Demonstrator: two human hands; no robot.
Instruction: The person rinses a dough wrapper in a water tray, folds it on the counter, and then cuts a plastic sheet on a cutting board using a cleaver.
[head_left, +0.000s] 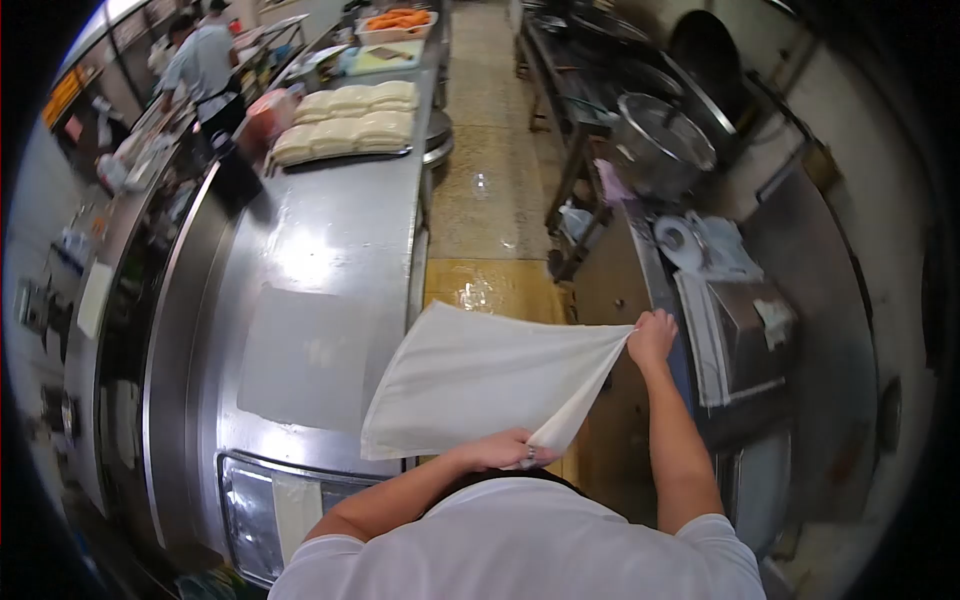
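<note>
A white cloth (490,375) is stretched out in the air in front of my body, over the counter's right edge and the aisle. My right hand (652,338) is closed on its far right corner, with the arm reached out. Close to my waist, my left hand (510,449) grips the near corner; a ring shows on one finger. The cloth's left side flares freely toward the counter. A thin, pale square sheet or wet patch (305,357) lies flat on the metal counter (335,215), left of the cloth.
A metal tray (245,520) with a pale strip sits near my left arm. Farther up the counter, rows of white, folded slabs (350,125) fill another tray. Right of the wet aisle stand a large pot (662,145) and a plastic roll (680,242). A co-worker (203,75) stands far left.
</note>
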